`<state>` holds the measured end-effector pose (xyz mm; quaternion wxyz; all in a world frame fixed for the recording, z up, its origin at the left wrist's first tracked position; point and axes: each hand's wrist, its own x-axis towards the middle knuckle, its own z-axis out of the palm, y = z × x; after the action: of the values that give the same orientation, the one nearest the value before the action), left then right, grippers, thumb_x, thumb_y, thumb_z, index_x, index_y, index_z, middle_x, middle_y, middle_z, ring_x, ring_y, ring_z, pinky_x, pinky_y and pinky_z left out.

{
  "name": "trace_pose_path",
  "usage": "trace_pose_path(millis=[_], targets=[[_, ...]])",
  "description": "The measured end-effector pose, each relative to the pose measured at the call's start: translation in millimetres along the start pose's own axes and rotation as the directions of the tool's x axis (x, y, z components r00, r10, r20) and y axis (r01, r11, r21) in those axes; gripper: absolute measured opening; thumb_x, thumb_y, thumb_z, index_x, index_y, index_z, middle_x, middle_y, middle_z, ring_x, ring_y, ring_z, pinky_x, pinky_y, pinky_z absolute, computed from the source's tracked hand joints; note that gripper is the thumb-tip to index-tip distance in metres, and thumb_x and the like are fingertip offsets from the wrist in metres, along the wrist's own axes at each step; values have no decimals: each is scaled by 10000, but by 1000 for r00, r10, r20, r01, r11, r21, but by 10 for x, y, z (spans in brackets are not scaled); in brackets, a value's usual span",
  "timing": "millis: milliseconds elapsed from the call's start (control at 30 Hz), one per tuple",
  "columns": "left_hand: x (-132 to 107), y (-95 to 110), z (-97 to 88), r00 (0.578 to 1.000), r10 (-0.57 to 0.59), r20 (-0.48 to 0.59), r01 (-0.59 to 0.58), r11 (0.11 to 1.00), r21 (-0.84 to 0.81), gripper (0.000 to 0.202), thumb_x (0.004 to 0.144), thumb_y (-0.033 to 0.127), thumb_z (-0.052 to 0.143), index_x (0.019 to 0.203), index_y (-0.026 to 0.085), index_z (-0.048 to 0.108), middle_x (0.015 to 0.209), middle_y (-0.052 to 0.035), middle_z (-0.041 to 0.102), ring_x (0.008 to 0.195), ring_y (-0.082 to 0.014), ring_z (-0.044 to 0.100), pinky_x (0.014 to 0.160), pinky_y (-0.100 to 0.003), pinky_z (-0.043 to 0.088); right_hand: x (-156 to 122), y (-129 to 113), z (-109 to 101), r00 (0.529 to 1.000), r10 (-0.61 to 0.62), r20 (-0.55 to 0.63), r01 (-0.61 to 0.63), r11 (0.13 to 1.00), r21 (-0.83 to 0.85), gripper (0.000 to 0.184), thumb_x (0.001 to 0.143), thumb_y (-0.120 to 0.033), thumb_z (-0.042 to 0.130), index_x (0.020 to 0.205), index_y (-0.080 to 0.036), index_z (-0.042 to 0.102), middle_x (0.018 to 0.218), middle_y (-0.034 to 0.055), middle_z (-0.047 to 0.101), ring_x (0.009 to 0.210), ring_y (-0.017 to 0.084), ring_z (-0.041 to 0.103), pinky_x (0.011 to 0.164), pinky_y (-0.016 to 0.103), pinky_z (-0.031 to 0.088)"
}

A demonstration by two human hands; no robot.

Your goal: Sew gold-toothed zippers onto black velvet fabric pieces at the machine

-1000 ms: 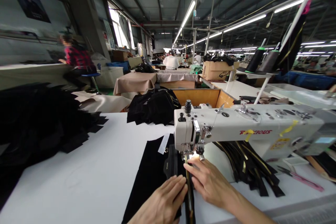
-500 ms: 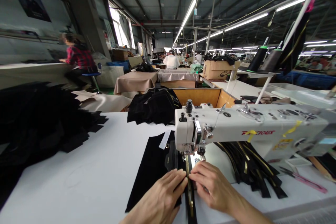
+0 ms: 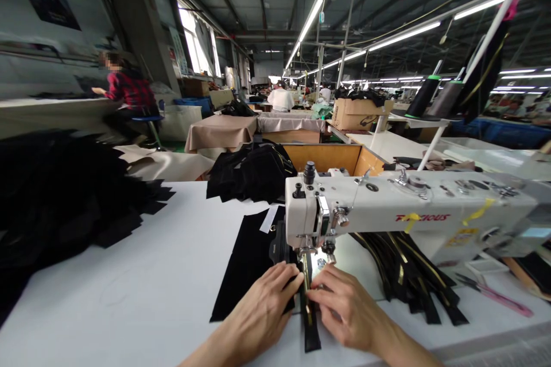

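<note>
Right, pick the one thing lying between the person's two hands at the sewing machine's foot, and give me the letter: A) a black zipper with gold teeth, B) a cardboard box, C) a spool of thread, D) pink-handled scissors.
A: the black zipper with gold teeth runs between the left hand and the right hand, with fingertips of both hands at it.

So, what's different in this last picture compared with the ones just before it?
The left hand and right hand moved up toward the presser foot, closing in on the black zipper strip, whose lower end now shows. The black fabric panel shifted away from the person, its near edge now visible. The white sewing machine and pile of zippers stayed put.
</note>
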<state>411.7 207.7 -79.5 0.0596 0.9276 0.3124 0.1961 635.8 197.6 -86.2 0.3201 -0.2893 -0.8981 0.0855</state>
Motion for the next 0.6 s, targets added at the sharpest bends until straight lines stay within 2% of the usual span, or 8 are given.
trace_pose_path(millis=[167,333,600], targets=[[-56,33,83,997,1,-74,-2,1000,-15,304,843,34,451,1056,187,604,1004,-53,641,952,-198,647,1009,-407,500,-45,18,17,999,-2,39,1,1000,30,295,773,-46,505,970,-171,686,942,70,603,859,203,561,819,346,504],[-108,28,202,986,40,-162,-42,999,-8,313,867,9,402,989,181,633,962,-57,654,922,-200,645,949,-378,525,-56,48,36,1000,-4,28,2,999,49,316,766,-65,491,974,-183,697,953,71,601,873,207,553,800,340,501],[-78,17,209,985,77,-157,-74,997,22,264,974,74,391,1020,183,627,909,-43,633,874,-189,641,872,-336,549,-72,37,46,1000,-3,29,2,999,39,311,762,-68,500,970,-183,701,950,70,611,872,211,554,784,339,501]])
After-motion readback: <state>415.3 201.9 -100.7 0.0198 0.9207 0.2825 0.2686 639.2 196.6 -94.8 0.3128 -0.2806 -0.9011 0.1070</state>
